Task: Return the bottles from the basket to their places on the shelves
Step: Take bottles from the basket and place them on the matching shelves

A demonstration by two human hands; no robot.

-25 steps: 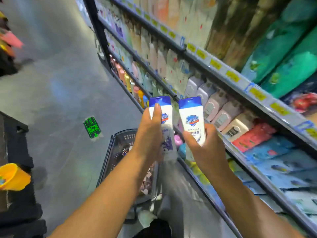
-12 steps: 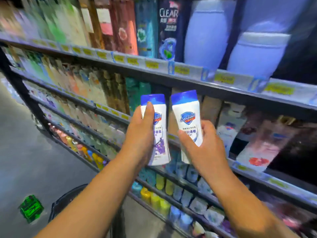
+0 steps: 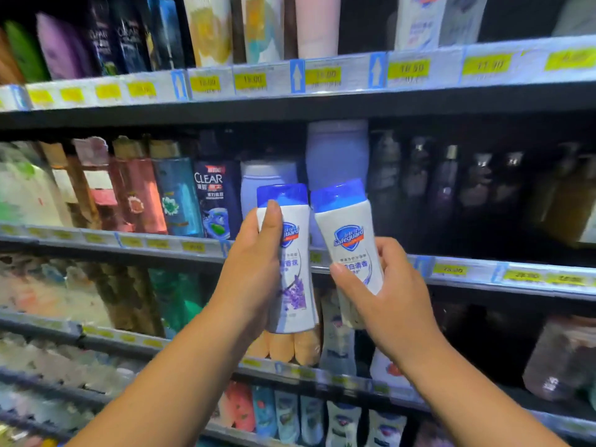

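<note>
Currently: fingers point(image 3: 272, 221) of left hand point(image 3: 254, 275) curl round lavender bottle point(image 3: 293, 253) mid-body; right hand point(image 3: 387, 298) clamps second bottle point(image 3: 350, 240) low. Both near-upright, side by side before shelves point(image 3: 290, 104). Likely light, stiff, glossy plastic; hold the waist.

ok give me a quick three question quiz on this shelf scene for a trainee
1. True or false: the right hand grips a white plastic Safeguard bottle with a blue cap.
2. The white blue-capped plastic bottle with purple lavender print is held by: A the left hand, B the right hand, C neither.
3. Which brand word is printed on the dark blue shampoo bottle standing on the black metal shelf left of the hands?
Key: 1 true; 2 A; 3 CLEAR.
</note>
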